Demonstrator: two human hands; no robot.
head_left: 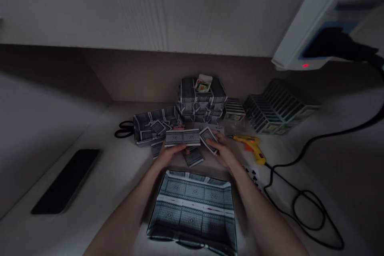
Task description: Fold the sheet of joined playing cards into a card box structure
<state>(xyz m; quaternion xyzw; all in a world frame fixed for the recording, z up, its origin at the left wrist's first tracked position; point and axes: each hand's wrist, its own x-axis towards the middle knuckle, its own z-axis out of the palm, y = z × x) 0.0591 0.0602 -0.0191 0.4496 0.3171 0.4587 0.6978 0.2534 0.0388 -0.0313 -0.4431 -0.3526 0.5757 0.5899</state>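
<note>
My left hand (pixel 171 154) is closed on a flat strip of playing cards (pixel 182 138), backs up, that look joined side by side. A single playing card (pixel 208 140) is pinched in my right hand (pixel 221 146), tilted and close to the strip's right end. Below them more cards (pixel 193 158) lie on the table. Between my forearms sits an open shallow box made of playing cards (pixel 195 208). Just behind my left hand stands a card-made tray (pixel 136 130) with loose cards (pixel 158 127) in it.
Stacked card-made boxes (pixel 202 100) carry a small card packet (pixel 204 83). Card packs (pixel 282 108) stand right. A yellow glue gun (pixel 252 146) trails a black cable (pixel 300 160). Black scissors (pixel 124 129) and a phone (pixel 66 181) lie left. A power strip (pixel 303 58) hangs upper right.
</note>
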